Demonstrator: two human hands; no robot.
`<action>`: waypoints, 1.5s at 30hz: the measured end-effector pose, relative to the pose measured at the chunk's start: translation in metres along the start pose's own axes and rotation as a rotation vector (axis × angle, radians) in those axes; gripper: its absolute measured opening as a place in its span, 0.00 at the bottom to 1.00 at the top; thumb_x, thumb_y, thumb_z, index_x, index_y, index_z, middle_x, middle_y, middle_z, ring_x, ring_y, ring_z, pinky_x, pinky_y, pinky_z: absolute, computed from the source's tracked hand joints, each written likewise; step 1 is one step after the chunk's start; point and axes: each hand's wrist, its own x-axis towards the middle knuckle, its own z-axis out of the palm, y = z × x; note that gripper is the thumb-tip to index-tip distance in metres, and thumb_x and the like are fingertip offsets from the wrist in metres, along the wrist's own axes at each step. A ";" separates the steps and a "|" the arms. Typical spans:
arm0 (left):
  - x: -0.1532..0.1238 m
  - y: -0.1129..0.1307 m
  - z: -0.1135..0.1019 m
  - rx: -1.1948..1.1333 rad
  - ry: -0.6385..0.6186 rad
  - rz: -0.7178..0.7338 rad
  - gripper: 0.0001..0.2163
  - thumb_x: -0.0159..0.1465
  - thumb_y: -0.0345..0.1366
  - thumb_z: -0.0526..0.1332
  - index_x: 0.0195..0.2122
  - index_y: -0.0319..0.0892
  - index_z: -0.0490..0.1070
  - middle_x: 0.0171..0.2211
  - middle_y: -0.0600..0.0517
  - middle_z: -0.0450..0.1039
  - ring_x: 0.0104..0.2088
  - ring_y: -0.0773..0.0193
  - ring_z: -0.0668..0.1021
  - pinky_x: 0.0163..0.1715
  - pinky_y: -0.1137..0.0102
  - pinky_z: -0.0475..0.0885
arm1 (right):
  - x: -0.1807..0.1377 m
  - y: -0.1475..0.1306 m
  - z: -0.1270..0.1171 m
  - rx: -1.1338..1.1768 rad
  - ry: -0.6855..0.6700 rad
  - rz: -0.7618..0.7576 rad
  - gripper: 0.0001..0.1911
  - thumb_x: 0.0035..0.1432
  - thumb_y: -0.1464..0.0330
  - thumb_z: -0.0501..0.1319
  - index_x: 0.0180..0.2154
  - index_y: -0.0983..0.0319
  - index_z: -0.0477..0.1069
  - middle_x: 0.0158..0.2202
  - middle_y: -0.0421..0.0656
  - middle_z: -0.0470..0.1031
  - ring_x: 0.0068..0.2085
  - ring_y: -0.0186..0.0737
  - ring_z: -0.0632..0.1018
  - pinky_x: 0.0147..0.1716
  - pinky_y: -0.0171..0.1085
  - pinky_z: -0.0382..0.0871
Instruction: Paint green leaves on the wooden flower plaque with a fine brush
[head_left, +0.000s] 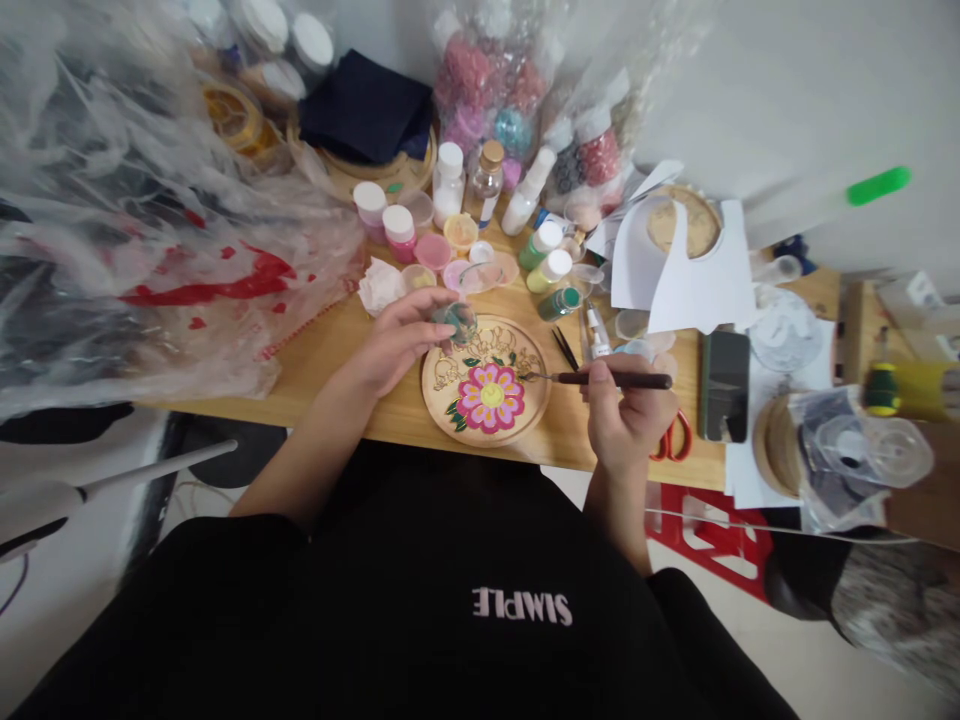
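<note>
A round wooden plaque [433,407] lies near the table's front edge. It bears a pink flower [491,398] with a yellow centre, green leaves, and gold wire outlines at the top. Above its upper left part, my left hand [401,345] grips a small clear cup [461,322] with dark green contents. My right hand [630,410] is closed round the dark handle of a thin metal spatula [615,379]. The spatula's tip is over the plaque's right side, by a dark green patch; contact with the surface cannot be made out.
Black tweezers [565,348] and a white tube [597,332] lie right of the plaque. Red-handled scissors [677,437] and a phone [724,386] are farther right. Behind stand small bottles [448,180] and colour cups [433,252]. A plastic bag [187,260] covers the left.
</note>
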 end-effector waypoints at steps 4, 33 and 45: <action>-0.001 0.001 0.000 -0.004 0.005 -0.001 0.14 0.51 0.28 0.71 0.40 0.43 0.79 0.37 0.51 0.81 0.37 0.65 0.80 0.30 0.74 0.72 | -0.001 0.000 0.000 0.018 -0.007 0.015 0.07 0.63 0.70 0.60 0.31 0.59 0.73 0.23 0.36 0.75 0.21 0.30 0.72 0.21 0.33 0.65; -0.001 -0.001 -0.001 0.030 -0.008 0.007 0.14 0.53 0.29 0.70 0.41 0.42 0.77 0.37 0.51 0.80 0.38 0.64 0.79 0.32 0.72 0.71 | 0.001 -0.002 0.002 -0.040 -0.021 0.025 0.09 0.64 0.66 0.59 0.31 0.60 0.73 0.21 0.36 0.75 0.21 0.31 0.73 0.21 0.34 0.67; 0.000 -0.001 0.000 0.034 -0.009 0.010 0.14 0.52 0.30 0.71 0.40 0.42 0.77 0.37 0.50 0.80 0.37 0.64 0.79 0.31 0.72 0.72 | 0.003 -0.003 0.002 -0.028 -0.034 0.006 0.08 0.63 0.68 0.60 0.30 0.60 0.74 0.22 0.36 0.76 0.21 0.30 0.73 0.22 0.33 0.67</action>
